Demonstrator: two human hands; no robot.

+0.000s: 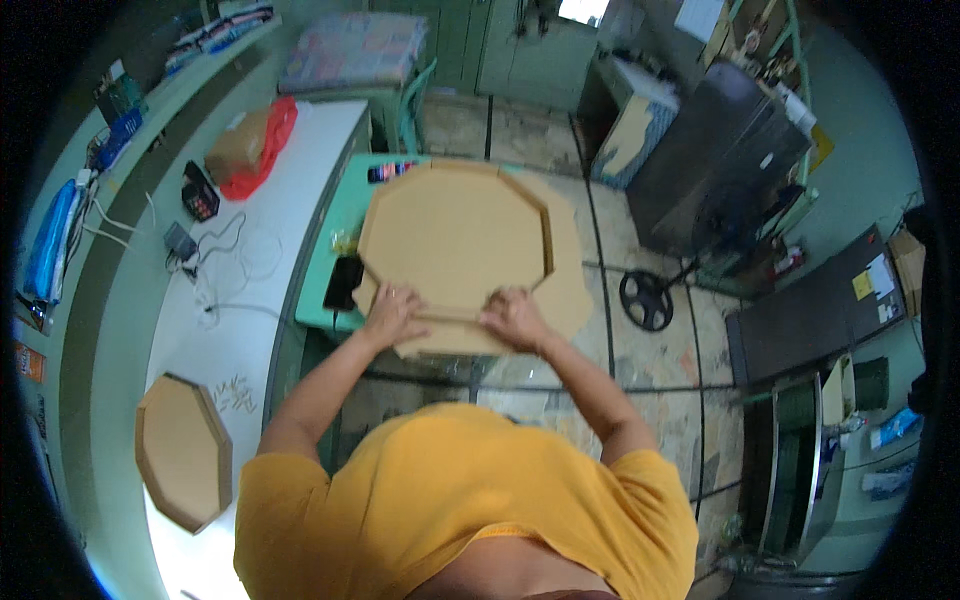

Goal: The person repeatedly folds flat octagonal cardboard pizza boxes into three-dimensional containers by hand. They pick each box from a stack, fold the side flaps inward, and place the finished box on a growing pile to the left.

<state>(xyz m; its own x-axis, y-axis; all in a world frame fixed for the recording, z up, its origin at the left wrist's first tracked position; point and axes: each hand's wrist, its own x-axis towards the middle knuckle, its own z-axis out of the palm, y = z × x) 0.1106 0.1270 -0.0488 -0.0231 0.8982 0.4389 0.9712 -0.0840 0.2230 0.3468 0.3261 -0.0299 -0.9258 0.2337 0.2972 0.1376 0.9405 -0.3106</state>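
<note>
A big cardboard tray (455,235) with eight sides lies on the green table (337,205), in the middle of the scene, in front of the person. Low walls stand around its flat floor, and a wide cardboard border reaches outside these walls on the right and near sides. Both hands are at its near side.

The left hand (397,315) rests at the near left corner; its fingers are a little apart and point to the right, over the near wall. I cannot tell if they press or grip the cardboard. The right hand (515,318) is at the near right corner, with the fingers bent and close together on the same wall; whether they pinch it is also not clear. There is a gap between the two hands.

On the table, just left of the tray, are a black flat device (344,283) with a cable and, farther, a small yellowish packet (343,241).

On the white counter (225,345) at the left, a smaller cardboard tray (184,455), also with many sides, lies near the person. Just beside its right far side, small thin pieces (237,394) are scattered.
</note>
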